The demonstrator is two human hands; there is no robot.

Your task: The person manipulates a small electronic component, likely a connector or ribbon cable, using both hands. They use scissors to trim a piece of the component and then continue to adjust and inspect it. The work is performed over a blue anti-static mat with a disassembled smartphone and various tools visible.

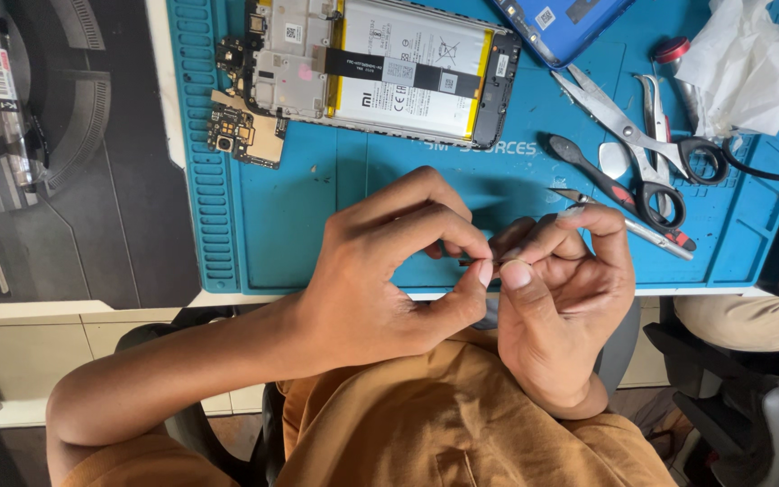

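Head view looks down on two bare hands meeting just above the near edge of a teal rubber repair mat (317, 216) that covers the worktop. The left hand (389, 271) is curled, its thumb and forefinger pinched together on a very small part (490, 263) that is too tiny to identify; the right hand (556, 307) is curled as well, thumb and fingertips closed on the same small part, so the two hands touch at that spot. At the far edge of the mat lies an opened smartphone body with a white battery and a black flex strip across it (389, 68), and just beside its left end, toward the mat's left edge, sits a small tan circuit board (245, 131). A blue phone back cover (561, 22) lies at the far edge, right of the opened phone. Toward the mat's right side are steel scissors with black handles (633, 135), a black-handled tool (588, 167) near them, and slim metal tweezers (624, 221) just beyond the right hand's fingers. A crumpled white tissue (746, 63) rests at the far right corner. The person wears an orange-brown shirt (444, 424).
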